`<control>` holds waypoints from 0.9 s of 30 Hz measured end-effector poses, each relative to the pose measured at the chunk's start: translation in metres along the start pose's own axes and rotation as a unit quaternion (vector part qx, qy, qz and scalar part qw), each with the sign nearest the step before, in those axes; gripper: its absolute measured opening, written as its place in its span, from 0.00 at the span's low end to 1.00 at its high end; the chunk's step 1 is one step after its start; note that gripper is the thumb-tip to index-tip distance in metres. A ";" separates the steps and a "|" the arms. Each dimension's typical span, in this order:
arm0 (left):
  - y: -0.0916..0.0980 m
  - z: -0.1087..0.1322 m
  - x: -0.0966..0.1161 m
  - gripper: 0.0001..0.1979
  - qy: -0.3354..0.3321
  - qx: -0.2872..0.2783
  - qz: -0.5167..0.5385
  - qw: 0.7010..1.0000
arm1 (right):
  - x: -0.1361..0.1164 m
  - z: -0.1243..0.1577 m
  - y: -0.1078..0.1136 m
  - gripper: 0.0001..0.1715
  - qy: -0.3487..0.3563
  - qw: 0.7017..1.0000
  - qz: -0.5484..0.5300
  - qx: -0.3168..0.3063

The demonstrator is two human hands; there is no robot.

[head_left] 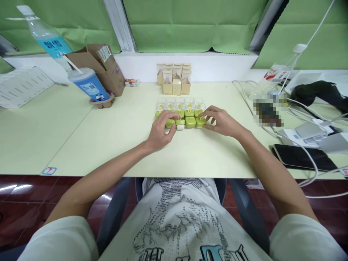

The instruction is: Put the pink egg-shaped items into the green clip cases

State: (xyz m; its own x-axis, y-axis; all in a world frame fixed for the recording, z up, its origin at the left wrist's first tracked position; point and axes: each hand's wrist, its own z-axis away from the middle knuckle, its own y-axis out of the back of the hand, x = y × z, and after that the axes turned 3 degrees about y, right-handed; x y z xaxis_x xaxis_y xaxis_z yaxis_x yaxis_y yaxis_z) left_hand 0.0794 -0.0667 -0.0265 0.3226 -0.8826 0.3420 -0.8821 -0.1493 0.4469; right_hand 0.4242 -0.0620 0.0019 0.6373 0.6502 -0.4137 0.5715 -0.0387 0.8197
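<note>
Several small green cases (190,121) stand in two rows on the pale table (122,127). One case in the front row (180,124) shows a white lower part. My left hand (162,130) is at the left end of the rows, thumb and fingers apart around the cases there. At the right end, my right hand (221,121) has its fingertips at the last green case (200,121), thumb apart from the fingers. Clear plastic pieces with yellow marks (179,103) lie in rows just behind the green cases. Open beige card boxes (176,85) stand farther back.
On the left are a blue cup (94,87) in a carton holder, a large bottle (51,41) and an open cardboard box (108,69). Cables, a clear bottle (274,78), white devices (301,134) and a black phone (304,157) lie on the right.
</note>
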 end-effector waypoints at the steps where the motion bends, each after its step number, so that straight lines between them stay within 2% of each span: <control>1: 0.000 0.000 0.001 0.11 0.002 -0.002 -0.001 1.000 | 0.001 0.000 0.000 0.25 0.002 1.000 -0.005 0.002; 5: -0.001 -0.001 0.005 0.10 0.019 0.008 0.003 1.000 | -0.001 -0.001 0.004 0.32 -0.013 1.000 -0.016 0.015; 8: 0.004 -0.006 -0.007 0.15 0.056 0.063 0.001 0.996 | 0.001 -0.002 0.008 0.38 -0.052 0.996 -0.019 0.076; 10: 0.011 -0.009 -0.030 0.20 0.104 0.120 0.000 0.987 | 0.009 -0.003 0.006 0.40 -0.092 0.985 -0.039 0.142; 12: 0.018 -0.009 -0.066 0.26 0.168 0.179 0.019 0.969 | 0.022 -0.004 -0.001 0.41 -0.143 0.963 -0.089 0.209; 14: 0.023 -0.007 -0.105 0.33 0.252 0.213 0.063 0.942 | 0.038 -0.006 -0.015 0.43 -0.190 0.932 -0.164 0.260; 17: 0.024 -0.001 -0.150 0.38 0.400 0.186 0.141 0.886 | 0.066 -0.015 -0.039 0.53 -0.233 0.898 -0.249 0.278; 19: 0.020 0.002 -0.163 0.42 0.448 0.141 0.174 0.865 | 0.083 -0.026 -0.055 0.57 -0.237 0.897 -0.267 0.261; 23: 0.012 0.000 -0.162 0.51 0.469 0.053 0.230 0.851 | 0.100 -0.048 -0.075 0.62 -0.181 0.923 -0.261 0.217; 26: 0.009 -0.003 -0.155 0.56 0.465 0.020 0.251 0.848 | 0.097 -0.055 -0.079 0.63 -0.168 0.922 -0.279 0.207; 27: 0.008 -0.003 -0.153 0.55 0.464 0.017 0.254 0.849 | 0.094 -0.054 -0.079 0.64 -0.148 0.931 -0.267 0.198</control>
State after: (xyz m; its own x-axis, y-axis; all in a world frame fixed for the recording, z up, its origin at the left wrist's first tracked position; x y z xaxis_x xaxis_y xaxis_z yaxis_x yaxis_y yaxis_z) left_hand 0.0239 0.0684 -0.0721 0.0154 -0.1090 0.9939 -0.9925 0.1190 0.0285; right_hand 0.4108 0.0432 -0.0803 0.2880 0.4221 -0.8596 0.9565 -0.0837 0.2794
